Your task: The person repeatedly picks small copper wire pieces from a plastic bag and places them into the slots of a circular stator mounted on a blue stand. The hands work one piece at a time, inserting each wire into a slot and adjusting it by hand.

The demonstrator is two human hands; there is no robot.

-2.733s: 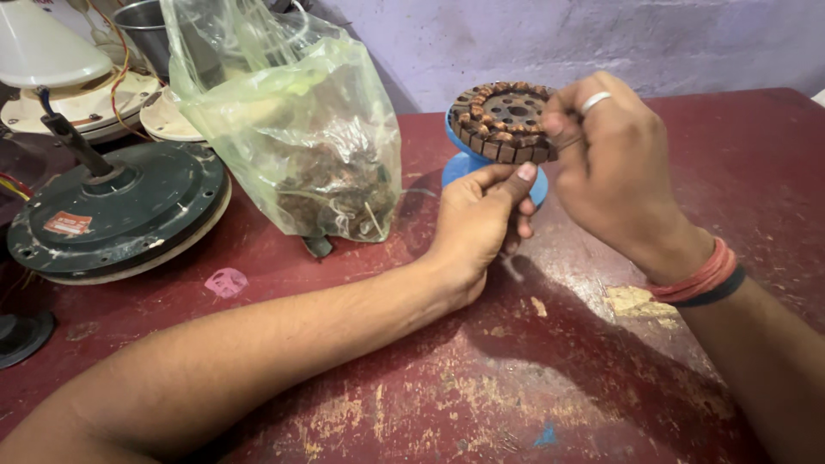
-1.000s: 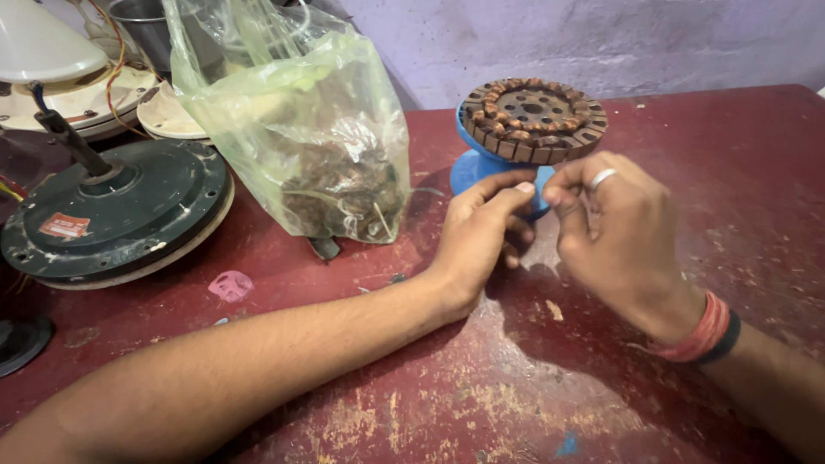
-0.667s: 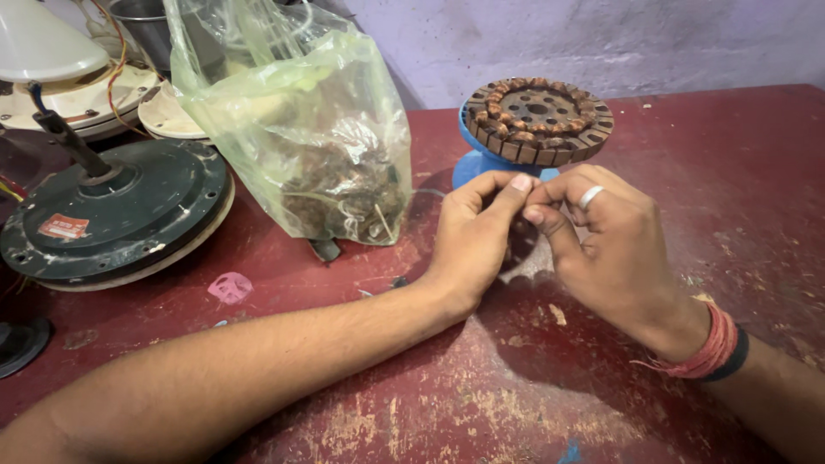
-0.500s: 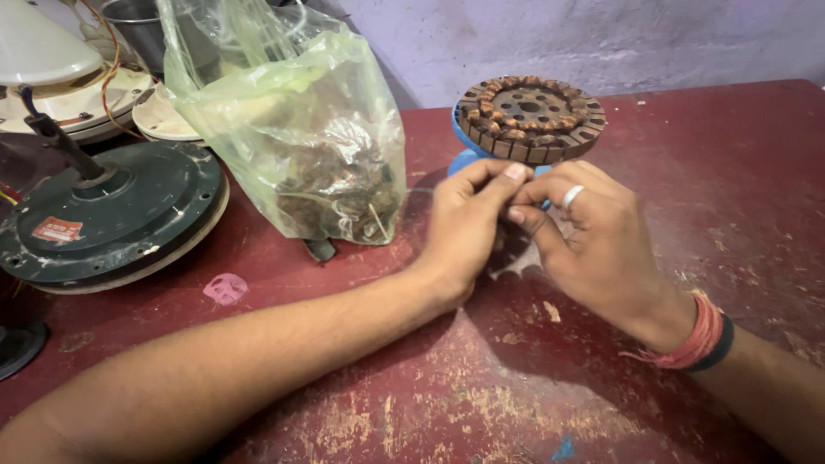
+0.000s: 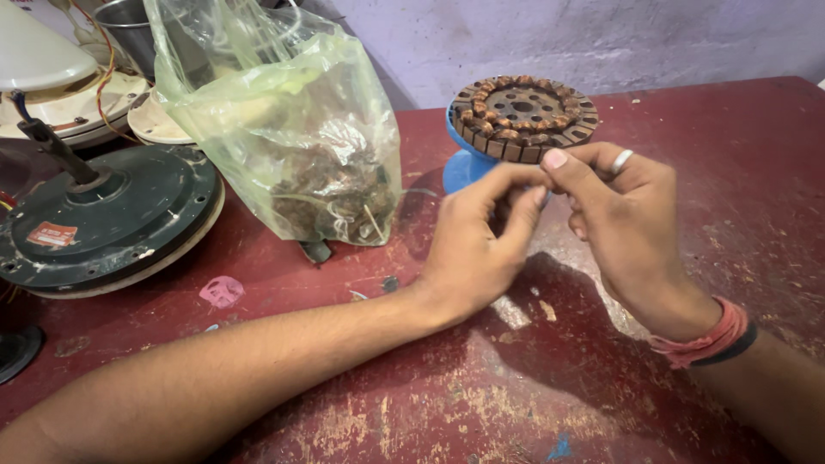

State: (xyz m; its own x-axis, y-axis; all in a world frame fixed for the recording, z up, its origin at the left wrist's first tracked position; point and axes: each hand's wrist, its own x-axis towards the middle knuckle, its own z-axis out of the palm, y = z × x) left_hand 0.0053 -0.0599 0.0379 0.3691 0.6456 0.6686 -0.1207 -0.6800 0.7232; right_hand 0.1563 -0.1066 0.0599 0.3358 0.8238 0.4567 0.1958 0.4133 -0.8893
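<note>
Just in front of round brown wire-wound motor core (image 5: 523, 118) on blue plastic stand (image 5: 465, 168): left hand (image 5: 478, 249) and right hand (image 5: 620, 215) fingertips pinched together, maybe on thin wire, too small to tell, held close for fine work.

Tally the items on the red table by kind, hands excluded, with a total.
Round brown wound stator on blue plastic stand: 1
Translucent green plastic bag of scraps: 1
Dark green round fan motor housing: 1
Cream fan covers: 2
Metal cup: 1
Total: 6
</note>
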